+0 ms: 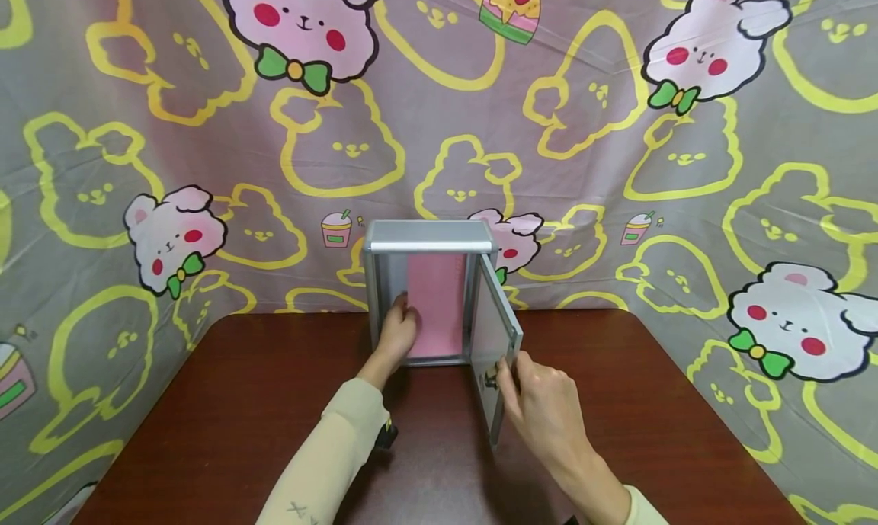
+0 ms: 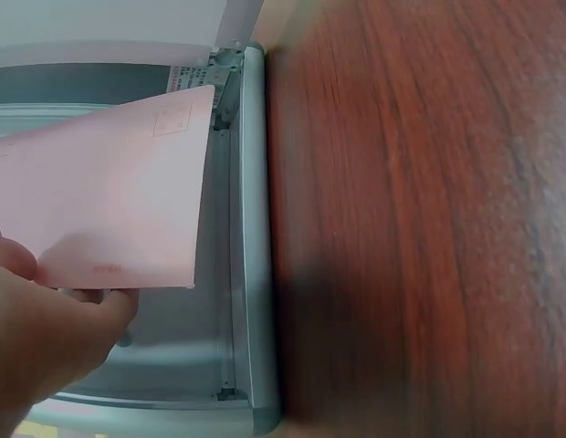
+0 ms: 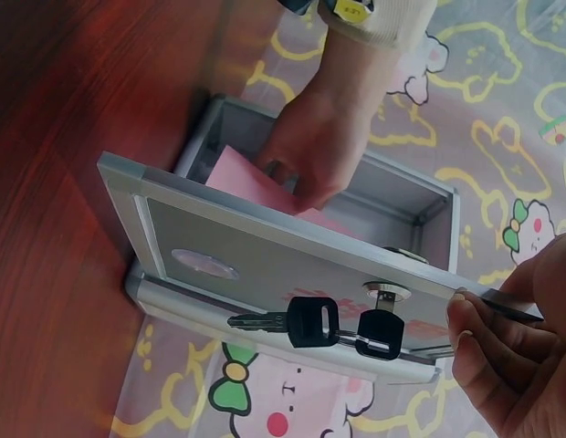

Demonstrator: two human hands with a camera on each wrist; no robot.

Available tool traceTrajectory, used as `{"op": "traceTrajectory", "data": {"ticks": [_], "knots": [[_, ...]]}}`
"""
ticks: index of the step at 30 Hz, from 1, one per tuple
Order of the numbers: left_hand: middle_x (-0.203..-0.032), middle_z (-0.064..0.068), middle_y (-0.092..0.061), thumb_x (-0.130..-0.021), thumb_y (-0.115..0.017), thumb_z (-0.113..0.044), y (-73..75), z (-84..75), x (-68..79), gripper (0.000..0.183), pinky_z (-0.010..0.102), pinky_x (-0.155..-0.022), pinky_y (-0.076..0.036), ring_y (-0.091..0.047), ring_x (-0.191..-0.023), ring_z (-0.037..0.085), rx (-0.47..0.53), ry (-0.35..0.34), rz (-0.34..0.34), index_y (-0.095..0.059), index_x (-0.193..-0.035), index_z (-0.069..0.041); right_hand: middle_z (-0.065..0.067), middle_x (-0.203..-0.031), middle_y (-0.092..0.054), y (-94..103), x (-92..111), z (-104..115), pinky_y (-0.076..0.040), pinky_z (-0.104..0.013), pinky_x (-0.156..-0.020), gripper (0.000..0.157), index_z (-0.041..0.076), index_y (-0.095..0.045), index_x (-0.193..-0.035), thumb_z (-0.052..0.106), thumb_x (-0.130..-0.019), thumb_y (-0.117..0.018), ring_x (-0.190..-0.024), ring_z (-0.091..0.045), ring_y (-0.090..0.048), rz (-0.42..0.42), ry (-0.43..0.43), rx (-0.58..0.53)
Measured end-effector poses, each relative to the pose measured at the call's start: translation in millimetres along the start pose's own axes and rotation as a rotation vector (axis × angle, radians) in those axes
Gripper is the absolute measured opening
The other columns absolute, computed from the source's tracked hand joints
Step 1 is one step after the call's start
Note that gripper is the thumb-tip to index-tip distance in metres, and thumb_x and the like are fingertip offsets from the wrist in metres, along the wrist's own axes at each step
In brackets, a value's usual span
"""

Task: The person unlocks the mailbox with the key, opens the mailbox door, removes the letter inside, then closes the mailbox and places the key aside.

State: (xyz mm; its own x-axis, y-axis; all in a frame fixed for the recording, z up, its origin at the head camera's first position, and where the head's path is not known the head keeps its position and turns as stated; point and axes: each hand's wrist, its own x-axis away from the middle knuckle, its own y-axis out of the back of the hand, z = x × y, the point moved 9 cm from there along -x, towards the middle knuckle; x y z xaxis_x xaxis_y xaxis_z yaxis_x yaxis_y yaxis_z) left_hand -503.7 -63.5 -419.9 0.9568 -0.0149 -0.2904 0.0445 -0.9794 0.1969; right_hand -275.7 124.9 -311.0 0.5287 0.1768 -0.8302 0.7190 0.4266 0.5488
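A grey metal box [image 1: 432, 235] stands upright on the table, its front door [image 1: 490, 342] swung out to the right. Inside it, my left hand [image 1: 398, 333] pinches a pink envelope [image 1: 439, 304] by its edge. The left wrist view shows the thumb on the envelope's face [image 2: 119, 192] and fingers behind it. My right hand [image 1: 545, 399] grips the door's free edge between thumb and fingers. From the door's lock [image 3: 387, 292] hang two black-headed keys [image 3: 312, 321], one of them inserted. A clear oval piece [image 3: 204, 264] is on the door's outer face.
The dark red-brown wooden table [image 1: 274, 403] extends on both sides of the box. Close behind hangs a patterned cloth [image 1: 590, 144] with rabbit faces and yellow outlines, which also runs along both sides of the table.
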Motion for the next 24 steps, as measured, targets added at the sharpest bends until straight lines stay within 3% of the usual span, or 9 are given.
{"op": "traceTrajectory", "data": {"ticks": [13,24], "knots": [[-0.103,0.018,-0.064,-0.104,-0.041,-0.006,8.1,-3.2,13.9,0.03,0.034,-0.079,-0.047,-0.054,-0.089,0.022,-0.019,-0.012,0.042,-0.058,-0.125,0.006,0.014,-0.053,-0.033,-0.3,0.7,0.8,-0.027,-0.022,-0.04,0.029,0.014,-0.05,-0.069,0.011,-0.092,-0.067,-0.047,-0.004,-0.029,-0.006,0.0,-0.011],[-0.096,0.013,-0.063,-0.105,-0.042,-0.008,16.4,-5.1,26.5,0.027,0.031,-0.078,-0.046,-0.056,-0.088,0.021,-0.022,-0.014,0.069,-0.06,-0.122,0.003,0.014,-0.053,-0.031,-0.6,-0.8,-1.4,-0.025,-0.021,-0.041,0.029,0.015,-0.049,-0.069,0.011,-0.092,-0.066,-0.047,-0.004,-0.028,0.008,-0.021,-0.021]]}}
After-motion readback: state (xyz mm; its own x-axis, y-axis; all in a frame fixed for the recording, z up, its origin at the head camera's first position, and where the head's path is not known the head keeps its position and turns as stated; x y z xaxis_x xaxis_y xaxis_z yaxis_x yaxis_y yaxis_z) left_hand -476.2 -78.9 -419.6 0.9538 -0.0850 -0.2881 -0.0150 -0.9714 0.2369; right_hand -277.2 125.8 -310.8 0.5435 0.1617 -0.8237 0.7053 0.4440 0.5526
